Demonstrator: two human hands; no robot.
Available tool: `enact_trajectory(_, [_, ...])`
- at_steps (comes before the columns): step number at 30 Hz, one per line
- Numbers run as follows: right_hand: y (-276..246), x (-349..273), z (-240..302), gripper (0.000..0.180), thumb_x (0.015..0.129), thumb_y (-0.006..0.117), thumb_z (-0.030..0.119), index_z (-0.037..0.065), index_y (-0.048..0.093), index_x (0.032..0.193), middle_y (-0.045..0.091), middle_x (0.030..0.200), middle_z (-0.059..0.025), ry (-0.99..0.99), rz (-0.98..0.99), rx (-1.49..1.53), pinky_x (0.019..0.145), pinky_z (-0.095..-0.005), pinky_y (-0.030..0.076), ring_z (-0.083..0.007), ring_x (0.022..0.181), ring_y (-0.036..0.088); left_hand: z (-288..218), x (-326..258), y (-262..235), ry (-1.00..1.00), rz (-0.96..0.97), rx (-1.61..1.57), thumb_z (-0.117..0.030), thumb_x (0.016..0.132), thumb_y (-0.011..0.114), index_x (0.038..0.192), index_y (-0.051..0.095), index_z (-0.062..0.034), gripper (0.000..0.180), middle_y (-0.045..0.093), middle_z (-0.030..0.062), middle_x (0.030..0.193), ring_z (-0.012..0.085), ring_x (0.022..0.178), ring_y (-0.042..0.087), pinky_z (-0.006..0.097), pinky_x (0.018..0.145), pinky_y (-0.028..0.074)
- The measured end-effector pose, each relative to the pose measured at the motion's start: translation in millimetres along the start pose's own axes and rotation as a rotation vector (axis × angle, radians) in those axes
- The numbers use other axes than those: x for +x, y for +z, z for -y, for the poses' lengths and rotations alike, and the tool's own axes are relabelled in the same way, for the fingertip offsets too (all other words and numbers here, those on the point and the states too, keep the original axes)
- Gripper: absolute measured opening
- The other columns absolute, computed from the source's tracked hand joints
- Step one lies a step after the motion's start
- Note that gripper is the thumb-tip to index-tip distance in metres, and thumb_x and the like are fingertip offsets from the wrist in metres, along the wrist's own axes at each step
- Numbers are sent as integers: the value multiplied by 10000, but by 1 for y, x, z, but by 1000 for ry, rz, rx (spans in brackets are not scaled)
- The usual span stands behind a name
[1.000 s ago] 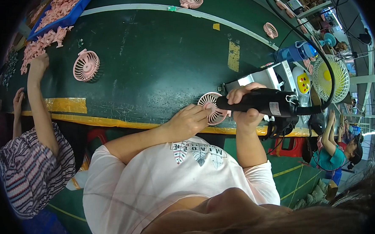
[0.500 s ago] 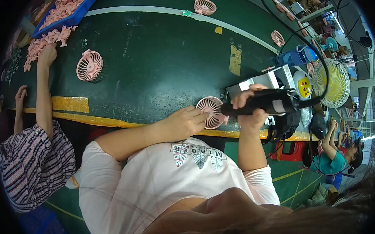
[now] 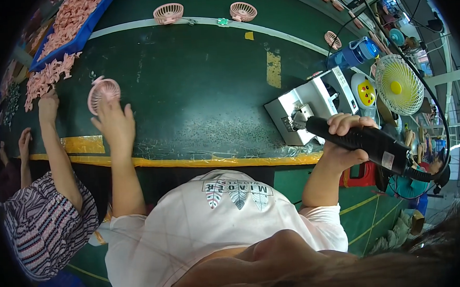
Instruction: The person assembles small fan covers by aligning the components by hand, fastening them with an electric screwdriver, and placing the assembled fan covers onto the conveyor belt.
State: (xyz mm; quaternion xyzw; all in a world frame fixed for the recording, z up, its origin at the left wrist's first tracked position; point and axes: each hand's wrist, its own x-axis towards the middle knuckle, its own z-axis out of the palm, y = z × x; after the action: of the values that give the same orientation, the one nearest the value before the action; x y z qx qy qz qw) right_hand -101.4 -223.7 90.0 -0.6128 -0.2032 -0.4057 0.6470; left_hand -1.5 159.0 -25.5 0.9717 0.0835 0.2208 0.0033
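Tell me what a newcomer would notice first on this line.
The wide dark green conveyor belt fills the view. The left hand reaches a round pink plastic fan grille at left, while the right hand grips a black electric screwdriver at right.

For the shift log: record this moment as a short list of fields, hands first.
left hand: stretched forward over the green belt, fingers at a pink fan grille
right hand: gripping a black electric screwdriver, its tip toward a white box fixture
screwdriver cable: runs off to the right
further grilles: two pink ones at the belt's far edge
co-worker's hand: at a heap of pink parts
blue tray: filled with pink parts
desk fan: cream, right of the fixture
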Motion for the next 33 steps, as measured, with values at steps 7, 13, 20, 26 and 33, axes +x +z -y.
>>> enact_trajectory(7, [3, 1, -9, 574, 682, 676, 531, 91, 468, 986, 498, 686, -35, 326, -11, 123, 600, -311, 395, -165, 586, 480, -88, -58, -12, 664, 0, -791, -80, 660, 605, 753, 632, -18, 115, 537, 191, 1073, 334, 1004, 502, 438, 848, 391])
enact_trajectory(13, [19, -29, -15, 647, 697, 590, 629, 104, 438, 1043, 459, 644, -17, 348, -11, 192, 593, -306, 402, -151, 560, 464, -137, -90, -34, 1013, 226, -1015, -113, 664, 643, 782, 598, -26, 154, 499, 128, 1135, 281, 1109, 427, 409, 895, 361])
enact_trajectory(20, [49, -60, -31, 677, 691, 611, 604, 51, 417, 1028, 489, 641, -60, 295, 169, 191, 576, -319, 438, -181, 543, 499, -138, -92, -26, 972, 239, -1065, -140, 653, 671, 784, 611, -12, 192, 500, 111, 1122, 267, 1062, 448, 399, 857, 377])
enact_trajectory(26, [61, -62, -36, 630, 644, 744, 438, 3, 448, 991, 543, 697, -95, 348, 189, 354, 652, -327, 471, -206, 639, 557, -137, -90, -29, 969, 267, -1083, -152, 658, 668, 790, 614, -10, 201, 503, 111, 1114, 263, 1053, 451, 397, 852, 378])
enact_trajectory(33, [74, -61, -32, 597, 652, 716, 486, 35, 439, 930, 509, 638, -59, 403, 278, 229, 581, -318, 453, -190, 559, 526, -136, -89, -30, 938, 231, -1154, -146, 657, 670, 779, 609, -5, 196, 507, 99, 1103, 261, 1013, 478, 374, 811, 407])
